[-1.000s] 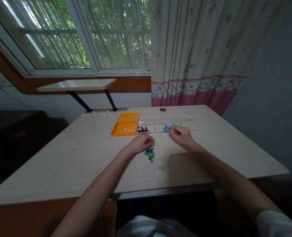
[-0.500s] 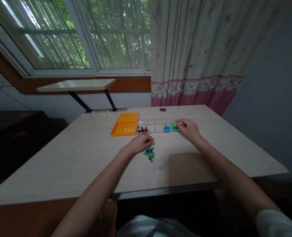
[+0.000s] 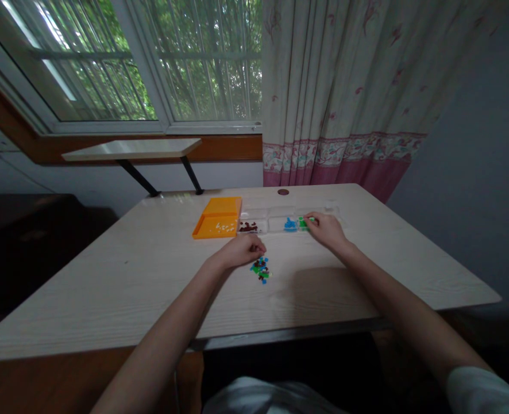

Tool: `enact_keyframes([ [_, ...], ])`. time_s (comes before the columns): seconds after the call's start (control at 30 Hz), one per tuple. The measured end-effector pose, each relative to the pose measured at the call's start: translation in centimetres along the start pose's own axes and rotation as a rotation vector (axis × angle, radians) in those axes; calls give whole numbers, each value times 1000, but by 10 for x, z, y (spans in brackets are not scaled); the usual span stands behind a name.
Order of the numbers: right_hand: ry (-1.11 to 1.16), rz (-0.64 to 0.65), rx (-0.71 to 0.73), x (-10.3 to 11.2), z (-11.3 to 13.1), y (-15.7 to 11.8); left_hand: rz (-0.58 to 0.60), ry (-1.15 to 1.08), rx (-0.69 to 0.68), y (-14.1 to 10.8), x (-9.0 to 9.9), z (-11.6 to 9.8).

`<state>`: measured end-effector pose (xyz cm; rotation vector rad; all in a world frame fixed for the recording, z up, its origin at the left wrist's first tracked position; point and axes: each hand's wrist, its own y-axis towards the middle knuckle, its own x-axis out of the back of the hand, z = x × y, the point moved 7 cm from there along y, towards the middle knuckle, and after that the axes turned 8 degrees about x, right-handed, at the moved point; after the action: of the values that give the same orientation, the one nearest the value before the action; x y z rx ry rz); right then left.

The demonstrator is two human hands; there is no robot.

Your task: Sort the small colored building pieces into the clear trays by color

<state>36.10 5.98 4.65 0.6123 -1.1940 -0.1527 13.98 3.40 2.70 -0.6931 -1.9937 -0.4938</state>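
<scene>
Just behind a small pile of mixed blue, green and brown pieces (image 3: 261,269), my left hand (image 3: 242,250) rests on the table with its fingers curled together; what they hold, if anything, is too small to tell. My right hand (image 3: 324,228) is at the green pieces (image 3: 303,223) in a clear box, fingertips pinched, and any piece between them cannot be made out. Blue pieces (image 3: 289,224) lie just left of the green ones. Brown pieces (image 3: 249,227) fill part of another clear box. White pieces (image 3: 224,227) lie in an open orange box (image 3: 215,234).
The pale wooden table (image 3: 151,287) spans the view, with a round brown grommet (image 3: 283,192) at its back edge. A raised shelf (image 3: 134,149) on black supports stands at the back left. Behind are a window and a curtain (image 3: 306,86).
My right hand has moved slightly down and left over the green pieces. My left hand has shifted a little to the left. The pile looks the same.
</scene>
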Motion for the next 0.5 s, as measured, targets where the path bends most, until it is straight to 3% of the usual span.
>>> enact_keyframes([
  [0.33,159,244,317,-25,87,-21,-67,-42,3,0,2,-7],
  [0.5,99,177,378,-24,101,-26,-176,-294,117,2,4,-4],
])
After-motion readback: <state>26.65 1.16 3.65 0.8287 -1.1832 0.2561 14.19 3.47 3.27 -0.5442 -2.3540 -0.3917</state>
